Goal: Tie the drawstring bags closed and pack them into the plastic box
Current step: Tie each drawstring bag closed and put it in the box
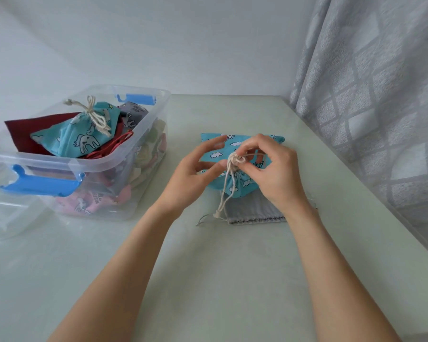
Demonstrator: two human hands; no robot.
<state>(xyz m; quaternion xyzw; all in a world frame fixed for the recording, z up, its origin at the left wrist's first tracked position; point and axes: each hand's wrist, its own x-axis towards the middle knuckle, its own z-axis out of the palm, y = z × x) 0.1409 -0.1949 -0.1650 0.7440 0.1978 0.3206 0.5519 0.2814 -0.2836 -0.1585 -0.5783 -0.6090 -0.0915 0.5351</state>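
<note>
Both hands work at mid-table: the right hand pinches the cord of a blue bag, the left hand pinches it too. Plastic box sits far left.

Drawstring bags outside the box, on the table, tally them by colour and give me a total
Blue cloud-print bag, cord being tied by the left hand and right hand: 1
Grey bag, lying flat under the blue one: 1
Total on the table: 2
Bags already in the plastic box are left out; they overlap too much to count.
</note>
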